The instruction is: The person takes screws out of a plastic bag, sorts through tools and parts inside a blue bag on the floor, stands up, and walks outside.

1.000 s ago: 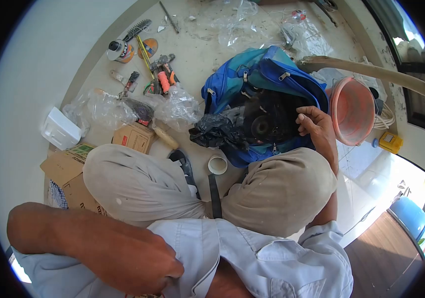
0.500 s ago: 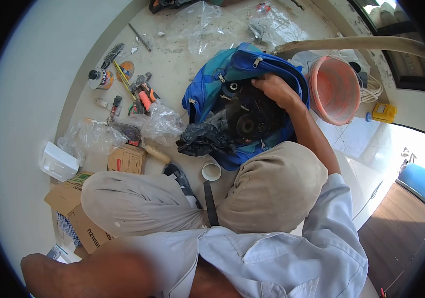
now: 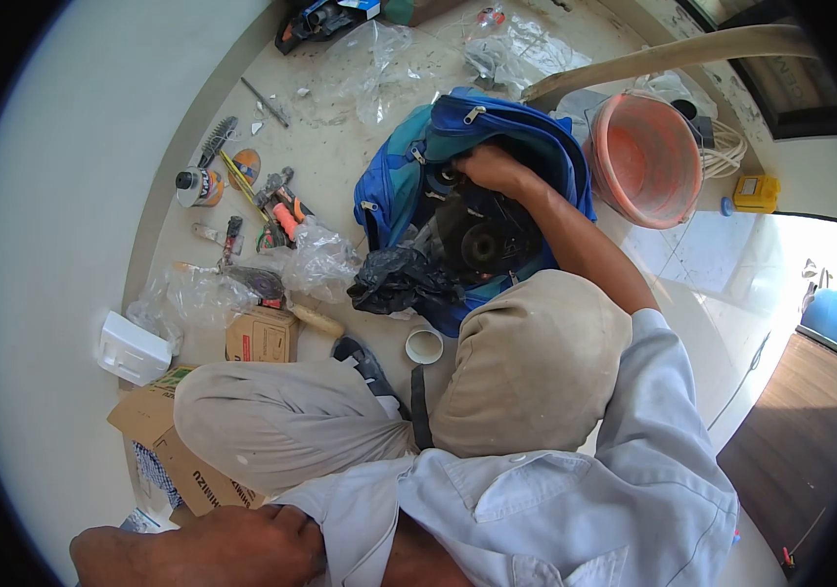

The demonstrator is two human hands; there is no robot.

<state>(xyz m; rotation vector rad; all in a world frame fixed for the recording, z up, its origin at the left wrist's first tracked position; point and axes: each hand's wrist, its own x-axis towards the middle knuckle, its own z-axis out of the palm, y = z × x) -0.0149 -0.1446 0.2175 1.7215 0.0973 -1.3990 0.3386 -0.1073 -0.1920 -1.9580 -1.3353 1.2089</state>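
My right hand (image 3: 493,170) reaches into an open blue and teal bag (image 3: 386,196) with its zips undone. Its fingers curl down beside a dark round part (image 3: 449,175) in the bag; the fingertips are hidden. Below that hand lies a dark tool with a round black disc (image 3: 482,245), partly covered. A crumpled black plastic bag (image 3: 401,282) hangs over the near edge of the blue bag. My left hand (image 3: 276,538) is closed near my waist against the edge of my open shirt (image 3: 350,509). What it holds, if anything, cannot be seen.
A reddish bucket (image 3: 624,186) stands right of the bag, with a yellow container (image 3: 757,194) farther right. Tools, including an orange-handled hammer (image 3: 286,217), clear plastic (image 3: 320,259) and a cardboard box (image 3: 260,336) lie left. A white cup (image 3: 424,344) sits near my foot.
My right hand has moved left and a little up inside the bag, to the dark round part. My left hand, blurred before, now shows as a fist. The view has shifted slightly.
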